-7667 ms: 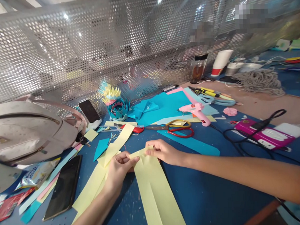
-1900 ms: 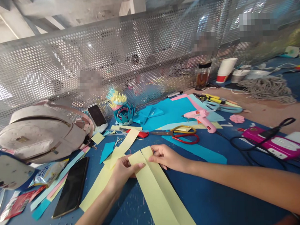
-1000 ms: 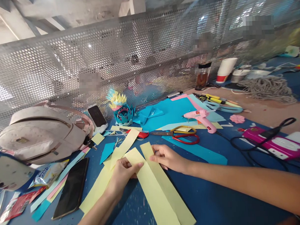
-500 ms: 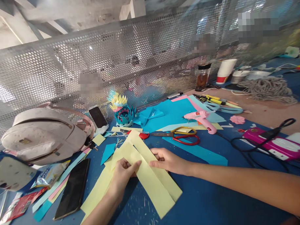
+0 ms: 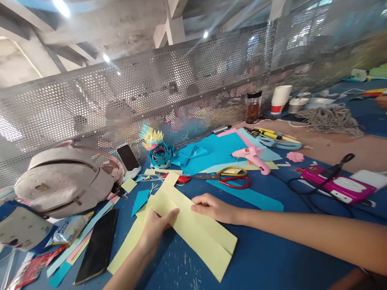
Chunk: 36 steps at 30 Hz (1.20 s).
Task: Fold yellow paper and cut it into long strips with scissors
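Note:
Pale yellow paper strips (image 5: 205, 235) lie crossed over each other in front of me. My left hand (image 5: 156, 226) is closed on them near the crossing, thumb on top and fingers underneath. The right edge of the upper yellow paper is pinched by my right hand (image 5: 211, 208), its thumb on the paper and fingers curled. Toward the lower right end a slit or overlap line shows between two layers. More yellow paper sticks out below my left wrist. Just beyond the strips are scissors (image 5: 235, 177) with yellow and red handles and a red-handled tool (image 5: 183, 178).
A pink glue gun (image 5: 252, 157) rests on blue paper (image 5: 223, 148). Behind stands a folded-paper flower piece (image 5: 160, 152). A backpack (image 5: 61, 179) and a black phone (image 5: 97, 245) lie left. At right are a magenta power strip (image 5: 336, 184), its cord and a rope bundle (image 5: 332, 119).
The gap between the two yellow strips has closed, so they lie edge over edge. My right hand has shifted slightly along with the paper. The view has tilted up.

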Tool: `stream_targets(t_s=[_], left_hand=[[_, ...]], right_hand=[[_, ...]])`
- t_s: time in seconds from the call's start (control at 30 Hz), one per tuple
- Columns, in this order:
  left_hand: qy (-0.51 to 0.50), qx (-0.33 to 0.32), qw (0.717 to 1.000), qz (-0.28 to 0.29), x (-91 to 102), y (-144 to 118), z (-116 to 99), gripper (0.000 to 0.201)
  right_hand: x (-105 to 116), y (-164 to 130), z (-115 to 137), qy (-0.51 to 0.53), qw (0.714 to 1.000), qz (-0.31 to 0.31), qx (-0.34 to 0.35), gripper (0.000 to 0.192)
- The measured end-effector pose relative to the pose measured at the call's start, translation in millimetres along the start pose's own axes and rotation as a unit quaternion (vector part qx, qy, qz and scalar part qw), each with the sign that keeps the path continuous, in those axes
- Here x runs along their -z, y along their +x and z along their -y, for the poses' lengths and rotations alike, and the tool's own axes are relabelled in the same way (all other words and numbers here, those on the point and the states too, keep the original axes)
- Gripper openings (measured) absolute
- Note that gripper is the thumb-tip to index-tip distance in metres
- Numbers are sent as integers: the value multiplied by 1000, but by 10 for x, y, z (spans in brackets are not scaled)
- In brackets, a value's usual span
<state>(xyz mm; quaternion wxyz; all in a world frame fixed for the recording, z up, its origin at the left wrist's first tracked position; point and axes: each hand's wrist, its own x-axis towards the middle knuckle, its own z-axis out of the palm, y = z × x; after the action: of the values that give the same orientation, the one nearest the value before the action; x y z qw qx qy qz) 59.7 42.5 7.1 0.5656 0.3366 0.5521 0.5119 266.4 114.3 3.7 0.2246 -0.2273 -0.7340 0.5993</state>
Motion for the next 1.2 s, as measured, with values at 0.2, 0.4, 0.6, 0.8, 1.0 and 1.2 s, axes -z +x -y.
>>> stream_targets(t_s=[0.2,0.4,0.6,0.8,1.0,1.2], left_hand=[[79,1,995,62,-57,-129,-52,65],[46,-19,993,109,-166,-183,-6,62],[71,-66,988,123,-109,-230,-249,42],[299,-67,932,193,301,-144,-663,28],[442,-210,849,197,234,-118,-631,29],[449,-243,859,35,285,-557,-594,16]], right_hand=[[-14,-54,14,-31,999,-10,-12,54],[-87,-41,80,29,996,-87,-7,51],[201,-219,368,-87,996,15,16,35],[893,-590,367,-499,857,-126,-27,18],[1162,-544,74,-662,734,-119,-94,24],[1143,-388,214,-668,729,-96,-118,23]])
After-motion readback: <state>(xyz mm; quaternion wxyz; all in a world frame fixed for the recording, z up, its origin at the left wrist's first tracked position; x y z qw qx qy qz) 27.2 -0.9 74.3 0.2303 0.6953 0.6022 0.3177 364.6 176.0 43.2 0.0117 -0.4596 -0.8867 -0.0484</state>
